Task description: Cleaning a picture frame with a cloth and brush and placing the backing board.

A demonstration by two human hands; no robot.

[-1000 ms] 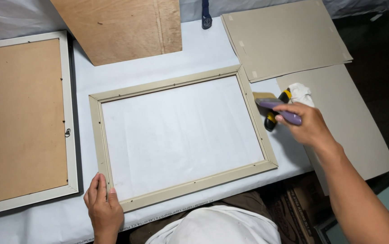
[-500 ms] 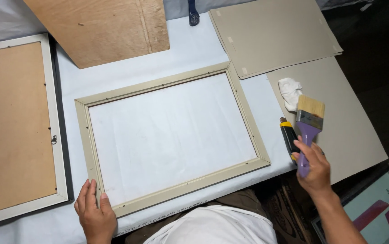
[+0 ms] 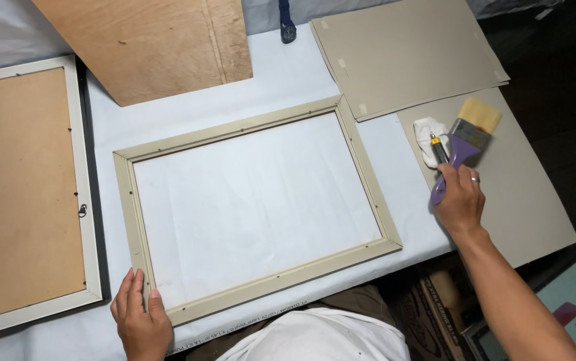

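An empty beige picture frame (image 3: 368,194) lies face down on the white table cover, slightly rotated. My left hand (image 3: 139,314) rests flat on its near left corner, fingers pressing the frame's edge. My right hand (image 3: 460,199) grips the purple handle of a wide paintbrush (image 3: 468,130), bristles pointing away from me, above a grey board right of the frame. A black and yellow tool (image 3: 439,148) and a crumpled white cloth (image 3: 426,134) lie just beside the brush.
A second frame with a brown backing board (image 3: 17,194) lies at the left. A plywood sheet (image 3: 161,40) sits at the back, grey card sheets (image 3: 408,53) at the back right and right (image 3: 529,194). A dark tool (image 3: 286,20) lies at the far edge.
My right hand has lifted the paintbrush off the grey board and drawn it toward me, then raised it with bristles up. The left hand has stayed on the frame's corner.
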